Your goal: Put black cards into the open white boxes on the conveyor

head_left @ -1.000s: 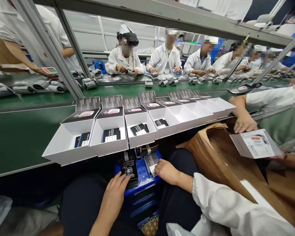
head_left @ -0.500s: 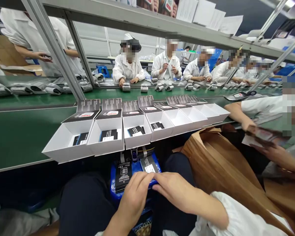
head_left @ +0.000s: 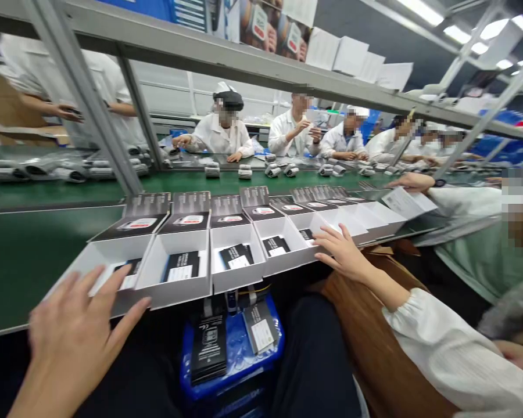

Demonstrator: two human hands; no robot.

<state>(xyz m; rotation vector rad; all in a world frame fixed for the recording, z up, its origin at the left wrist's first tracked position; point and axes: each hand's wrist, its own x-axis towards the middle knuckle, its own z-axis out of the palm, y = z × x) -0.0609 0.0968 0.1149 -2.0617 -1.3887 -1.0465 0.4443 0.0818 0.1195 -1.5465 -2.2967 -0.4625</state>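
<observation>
A row of open white boxes with black printed lids folded back runs along the green bench edge. My left hand point(head_left: 76, 331), fingers spread, is at the front of the leftmost box point(head_left: 126, 247), partly covering it. My right hand point(head_left: 346, 255) is open, its fingertips at a box further along the row, where a black printed card point(head_left: 307, 234) shows inside. Black cards also lie in the nearer boxes, such as the card point(head_left: 182, 267) in the second box. Below, a blue stool or bin point(head_left: 235, 368) bears a stack of black cards point(head_left: 209, 351) and a smaller pile point(head_left: 260, 330).
A brown paper bag point(head_left: 357, 325) stands right of my legs. At the right, a co-worker's hand point(head_left: 412, 181) is by a white box point(head_left: 407, 201) at the row's end. Rolled grey items point(head_left: 212, 169) lie on the green conveyor point(head_left: 178, 181); a metal shelf point(head_left: 244, 64) crosses above.
My hands have parted from above the blue surface: the left to the leftmost box, the right to a middle box, where a black card now shows. The co-worker has brought a box to the row.
</observation>
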